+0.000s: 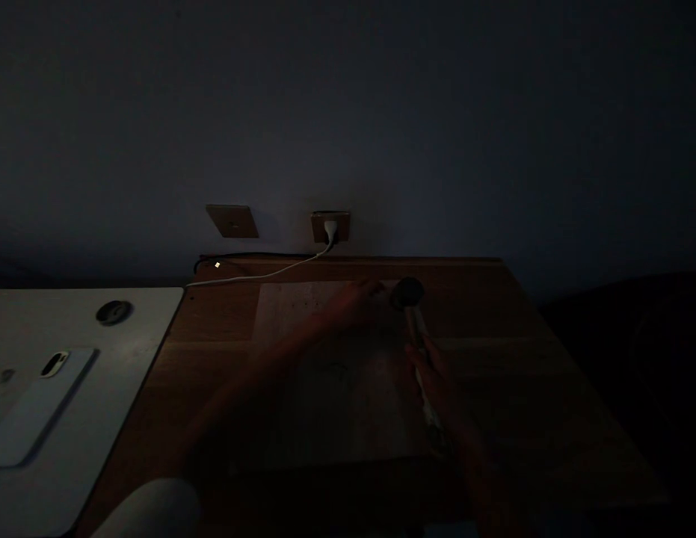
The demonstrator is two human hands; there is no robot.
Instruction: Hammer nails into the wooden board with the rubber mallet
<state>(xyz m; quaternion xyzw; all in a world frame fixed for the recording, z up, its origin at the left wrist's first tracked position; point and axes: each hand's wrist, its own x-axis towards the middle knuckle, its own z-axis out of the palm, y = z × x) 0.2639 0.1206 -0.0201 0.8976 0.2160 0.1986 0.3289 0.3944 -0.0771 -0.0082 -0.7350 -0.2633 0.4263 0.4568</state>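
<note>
The scene is very dark. My right hand is closed round the handle of a hammer, whose dark head hovers over the far edge of a pale wooden board lying on the brown table. My left hand reaches across the board, fingers pinched together just left of the hammer head. What the fingers hold is too small and dark to name.
A white cable runs from a plug in a wall socket along the table's back edge. A blank wall plate sits further left. On a white desk at left lie a phone and a round dark object.
</note>
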